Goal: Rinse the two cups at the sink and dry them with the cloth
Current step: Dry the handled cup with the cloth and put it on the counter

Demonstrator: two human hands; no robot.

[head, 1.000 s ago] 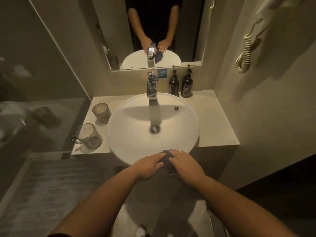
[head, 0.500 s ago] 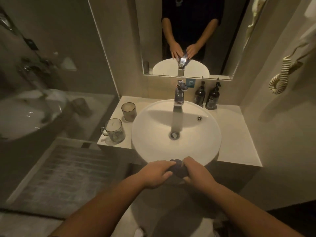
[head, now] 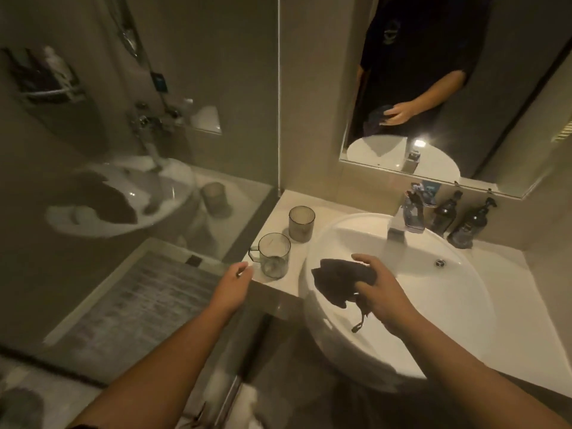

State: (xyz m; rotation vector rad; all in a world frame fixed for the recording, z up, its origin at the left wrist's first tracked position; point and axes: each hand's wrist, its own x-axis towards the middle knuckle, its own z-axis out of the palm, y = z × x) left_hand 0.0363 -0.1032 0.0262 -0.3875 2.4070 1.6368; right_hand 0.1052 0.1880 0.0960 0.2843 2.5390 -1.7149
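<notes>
Two cups stand on the white counter (head: 278, 212) left of the round white basin (head: 433, 305): a clear cup with a handle (head: 274, 255) in front and a smoky tumbler (head: 301, 223) behind it. My left hand (head: 233, 284) is empty, fingers apart, just left of and below the clear cup's handle, not touching it. My right hand (head: 376, 287) grips a dark cloth (head: 339, 280) over the basin's left rim. The chrome tap (head: 405, 218) stands at the back of the basin; no water runs from it that I can see.
Two dark pump bottles (head: 458, 219) stand behind the basin on the right. A mirror (head: 433, 88) hangs above. A glass shower partition (head: 139, 150) borders the counter's left edge, with a grey mat (head: 139, 305) on the floor beyond it.
My hands have separated: the left one let go of the cloth and moved left toward the clear cup. The right one carried the cloth up over the basin. The view swung left.
</notes>
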